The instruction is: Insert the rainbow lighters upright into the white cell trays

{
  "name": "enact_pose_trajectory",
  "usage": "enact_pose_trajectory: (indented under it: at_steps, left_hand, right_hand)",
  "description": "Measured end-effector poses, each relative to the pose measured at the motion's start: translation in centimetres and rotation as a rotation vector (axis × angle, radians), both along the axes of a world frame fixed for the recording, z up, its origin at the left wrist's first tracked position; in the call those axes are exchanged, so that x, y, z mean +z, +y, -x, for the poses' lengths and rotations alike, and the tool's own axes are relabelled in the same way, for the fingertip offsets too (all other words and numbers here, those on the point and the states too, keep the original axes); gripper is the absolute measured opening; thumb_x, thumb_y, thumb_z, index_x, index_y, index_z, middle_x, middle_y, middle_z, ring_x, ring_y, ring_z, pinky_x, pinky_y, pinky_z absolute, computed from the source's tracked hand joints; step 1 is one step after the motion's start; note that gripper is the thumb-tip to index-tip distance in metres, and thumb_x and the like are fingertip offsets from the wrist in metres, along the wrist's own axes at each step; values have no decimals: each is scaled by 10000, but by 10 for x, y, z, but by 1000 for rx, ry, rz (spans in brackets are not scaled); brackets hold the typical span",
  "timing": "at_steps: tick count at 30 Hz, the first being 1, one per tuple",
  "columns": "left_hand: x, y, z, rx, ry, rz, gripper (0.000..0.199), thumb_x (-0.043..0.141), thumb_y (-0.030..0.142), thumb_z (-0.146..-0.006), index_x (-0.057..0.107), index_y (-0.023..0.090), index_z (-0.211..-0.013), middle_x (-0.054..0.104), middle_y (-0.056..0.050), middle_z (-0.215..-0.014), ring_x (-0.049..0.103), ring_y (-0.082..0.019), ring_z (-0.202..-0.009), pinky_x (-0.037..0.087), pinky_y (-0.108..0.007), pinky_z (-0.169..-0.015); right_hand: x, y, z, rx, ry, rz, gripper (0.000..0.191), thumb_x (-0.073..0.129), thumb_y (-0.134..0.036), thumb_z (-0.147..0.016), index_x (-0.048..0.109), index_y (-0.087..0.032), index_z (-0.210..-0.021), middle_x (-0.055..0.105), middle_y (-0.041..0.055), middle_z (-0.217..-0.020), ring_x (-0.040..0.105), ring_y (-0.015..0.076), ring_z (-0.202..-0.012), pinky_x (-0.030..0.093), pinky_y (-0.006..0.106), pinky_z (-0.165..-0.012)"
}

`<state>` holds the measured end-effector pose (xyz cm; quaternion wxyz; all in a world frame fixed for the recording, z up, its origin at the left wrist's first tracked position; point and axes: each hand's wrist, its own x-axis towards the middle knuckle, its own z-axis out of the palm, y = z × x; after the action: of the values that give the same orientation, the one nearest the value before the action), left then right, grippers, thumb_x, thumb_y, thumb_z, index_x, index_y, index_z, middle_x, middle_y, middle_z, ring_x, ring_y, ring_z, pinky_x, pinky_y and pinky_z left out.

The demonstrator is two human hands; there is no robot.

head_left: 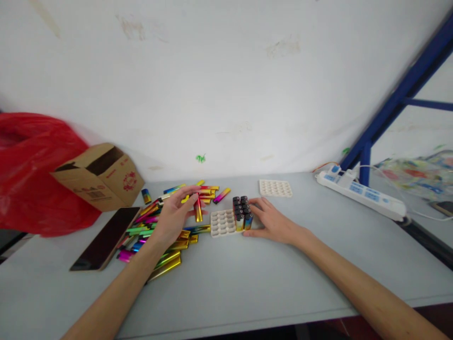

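My left hand [177, 212] holds a red and gold lighter [198, 209] between its fingers, over the right side of a pile of shiny coloured lighters [170, 264]. A white tray with round pockets [222, 223] lies at the middle of the table. Several black-topped lighters [242, 212] stand upright in two columns on its right side. My right hand [267, 220] rests beside them on the right, fingers apart, its fingertips close to the standing lighters; whether they touch is unclear.
A second white tray [275, 188] lies near the wall. On the left are a dark flat phone-like slab [106, 239], an open cardboard box [102, 178] and a red plastic bag [38, 174]. A power strip [361, 194] with plugs and cables lies at the right.
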<state>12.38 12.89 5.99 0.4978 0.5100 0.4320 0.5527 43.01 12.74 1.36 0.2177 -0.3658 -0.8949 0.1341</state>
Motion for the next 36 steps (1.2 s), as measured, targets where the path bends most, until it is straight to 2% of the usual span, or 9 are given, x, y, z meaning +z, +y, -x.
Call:
enact_pose_trajectory:
  at_steps: [3,8,12,15,18,21,26,32,36]
  left_hand:
    - [0,-3,-4,-6,-2,-8,400,845,380,-798,701,198,-1124,731,-45,-1000,615,-122,-662,497,-219,-490]
    - [0,-6,-6,-90,-7,59,477,876,340,-768,696,186,-1182,767,-88,-1017,662,-151,-768,445,-214,-551]
    - [-4,-4,-6,-93,15,76,398,874,355,-777,726,139,-1076,777,-116,-983,688,-183,-826,436,-224,-561]
    - [-5,-5,-7,-109,38,94,388,833,436,-816,706,149,-1044,771,-92,-907,644,-140,-638,408,-228,-498]
    - [-2,-9,-11,-135,108,108,439,765,528,-856,661,200,-1130,702,-3,-748,480,-80,-441,303,-208,-409]
    - [3,-12,-15,-105,146,95,419,759,546,-849,648,224,-1093,533,72,-615,379,-63,-444,229,-180,-413]
    - [5,-12,-14,-68,286,12,456,717,613,-841,664,166,-770,419,52,-587,346,-78,-509,215,-201,-442]
    - [1,-8,-12,-40,167,156,503,647,655,-847,656,160,-760,548,7,-642,410,-99,-537,274,-215,-470]
    - [0,-4,-13,-109,75,256,455,617,602,-829,624,167,-697,471,30,-543,347,-98,-477,258,-230,-452]
  right_hand:
    - [1,0,0,3,8,4,772,695,-664,-881,525,-181,-1458,549,193,-1408,530,358,-1283,453,582,-1121]
    - [2,-1,0,9,14,12,760,696,-663,-882,529,-197,-1460,544,180,-1419,534,350,-1266,471,560,-1105]
    - [3,-1,0,10,-2,20,768,679,-676,-887,530,-177,-1451,538,182,-1422,528,344,-1276,462,543,-1123]
    - [4,-1,1,3,-6,24,779,686,-676,-882,527,-175,-1456,533,184,-1434,518,346,-1299,448,546,-1140]
    - [4,-2,1,-1,-5,28,773,687,-669,-886,523,-182,-1464,532,184,-1439,514,350,-1307,438,562,-1147]
    - [4,-2,1,-3,2,35,766,694,-666,-881,524,-201,-1466,537,178,-1431,518,354,-1298,451,571,-1130]
    - [5,-2,1,-1,5,31,771,695,-663,-883,517,-198,-1471,533,177,-1436,525,351,-1288,461,554,-1124]
    - [3,-1,1,3,-9,14,783,678,-681,-886,520,-176,-1464,530,186,-1433,516,355,-1293,447,560,-1138]
    - [2,0,0,4,-9,17,790,678,-679,-886,509,-181,-1475,530,185,-1433,519,354,-1291,447,558,-1138]
